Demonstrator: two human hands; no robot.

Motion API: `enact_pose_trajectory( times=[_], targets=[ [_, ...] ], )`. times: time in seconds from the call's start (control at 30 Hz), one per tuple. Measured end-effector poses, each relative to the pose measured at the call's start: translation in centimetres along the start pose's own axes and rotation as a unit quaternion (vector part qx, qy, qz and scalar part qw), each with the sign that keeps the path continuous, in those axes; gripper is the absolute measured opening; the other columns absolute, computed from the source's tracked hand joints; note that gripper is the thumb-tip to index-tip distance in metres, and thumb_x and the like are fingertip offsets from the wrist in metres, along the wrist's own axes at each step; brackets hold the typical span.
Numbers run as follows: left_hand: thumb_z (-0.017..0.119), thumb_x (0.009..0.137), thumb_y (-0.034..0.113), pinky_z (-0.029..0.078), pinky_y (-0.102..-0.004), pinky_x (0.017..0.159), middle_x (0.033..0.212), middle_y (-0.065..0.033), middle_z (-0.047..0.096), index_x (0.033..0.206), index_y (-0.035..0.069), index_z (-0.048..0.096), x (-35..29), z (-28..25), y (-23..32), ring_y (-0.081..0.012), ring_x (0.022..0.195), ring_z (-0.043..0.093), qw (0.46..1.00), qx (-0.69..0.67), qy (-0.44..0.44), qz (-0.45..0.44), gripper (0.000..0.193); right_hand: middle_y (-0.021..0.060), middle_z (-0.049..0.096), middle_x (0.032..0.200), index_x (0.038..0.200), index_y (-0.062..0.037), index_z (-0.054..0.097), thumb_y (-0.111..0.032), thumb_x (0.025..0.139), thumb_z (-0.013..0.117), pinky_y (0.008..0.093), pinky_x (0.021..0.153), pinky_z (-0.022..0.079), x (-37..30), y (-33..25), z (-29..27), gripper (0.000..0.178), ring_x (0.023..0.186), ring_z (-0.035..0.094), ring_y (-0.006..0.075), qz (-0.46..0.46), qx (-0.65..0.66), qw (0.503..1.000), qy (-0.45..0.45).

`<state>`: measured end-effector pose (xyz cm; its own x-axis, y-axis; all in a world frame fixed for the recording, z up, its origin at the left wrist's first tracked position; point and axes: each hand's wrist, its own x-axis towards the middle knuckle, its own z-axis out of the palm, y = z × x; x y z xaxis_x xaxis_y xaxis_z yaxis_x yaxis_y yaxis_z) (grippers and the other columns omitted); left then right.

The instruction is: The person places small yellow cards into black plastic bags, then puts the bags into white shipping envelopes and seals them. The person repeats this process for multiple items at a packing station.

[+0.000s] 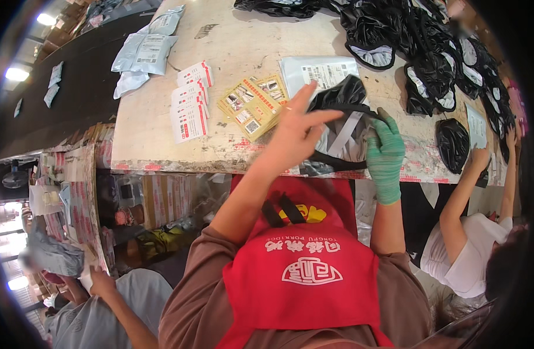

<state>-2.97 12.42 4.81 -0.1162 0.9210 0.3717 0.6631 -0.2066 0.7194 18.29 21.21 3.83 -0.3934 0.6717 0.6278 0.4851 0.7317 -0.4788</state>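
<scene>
A shiny black cap-like item (349, 135) with a pale lining and a light strip across its inside is tilted up at the table's front edge. Its exact kind is hard to tell. My right hand (387, 152), in a green striped glove, is closed on the right side of its dark rim. Bare and with fingers spread, my left hand (299, 131) is over its left side, the fingertips near the rim. Behind the item lies a pale grey labelled mailing bag (295, 68). Just left of my left hand is a fanned stack of yellow printed cards (250, 110).
White and red cards (190, 113) lie further left, with grey filled mailing bags (147, 49) beyond them. Black shiny items (433, 75) are heaped at the right. A dark conveyor belt (45, 87) runs along the left. People work on both sides, a co-worker's hands (482, 156) at the right.
</scene>
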Motion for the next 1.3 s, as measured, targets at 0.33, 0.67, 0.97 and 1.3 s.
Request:
enact_pose_trajectory(
  times=[0.33,0.67,0.97,1.3],
  targets=[
    [0.058,0.093,0.012,0.036,-0.0485,0.108,0.138,-0.0201,0.054,0.127,-0.002,0.058,-4.5,-3.5,-11.9,-0.0349,0.133,0.046,0.933,0.332,0.082,-0.107,0.037,0.0233,0.059,0.128,0.114,-0.0148,0.070,-0.020,0.084,0.072,0.0340,0.074,0.054,-0.5,-3.4,-0.1,0.030,0.082,0.066,0.0254,0.115,-0.064,0.986,-0.103],
    [0.063,0.087,0.010,0.041,-0.0422,0.105,0.123,-0.0152,0.065,0.111,0.000,0.069,-4.2,-3.6,-11.2,-0.0326,0.124,0.055,0.950,0.253,0.161,-0.090,0.027,0.0152,0.056,0.128,0.117,-0.0155,0.066,-0.017,0.079,0.071,0.0457,0.097,0.042,-0.1,-6.0,1.1,0.039,0.113,0.052,0.0352,-0.067,-0.048,0.996,-0.038],
    [0.065,0.087,0.012,0.040,-0.0439,0.106,0.126,-0.0173,0.063,0.115,0.000,0.068,-4.6,-4.1,-12.0,-0.0339,0.127,0.053,0.974,0.165,0.110,-0.109,0.030,0.0144,0.059,0.124,0.118,-0.0129,0.065,-0.014,0.079,0.071,0.0502,0.103,0.039,-0.9,-6.9,1.8,0.040,0.112,0.053,0.0359,-0.060,-0.030,0.995,-0.079],
    [0.064,0.086,0.011,0.043,-0.0403,0.104,0.125,-0.0154,0.064,0.111,0.003,0.070,-4.6,-3.6,-11.7,-0.0325,0.125,0.055,0.955,0.266,0.120,-0.056,0.027,0.0152,0.061,0.119,0.116,-0.0093,0.065,-0.011,0.078,0.071,0.0470,0.097,0.044,-1.4,-7.5,2.6,0.039,0.106,0.057,0.0358,-0.071,0.008,0.993,-0.098]
  ],
)
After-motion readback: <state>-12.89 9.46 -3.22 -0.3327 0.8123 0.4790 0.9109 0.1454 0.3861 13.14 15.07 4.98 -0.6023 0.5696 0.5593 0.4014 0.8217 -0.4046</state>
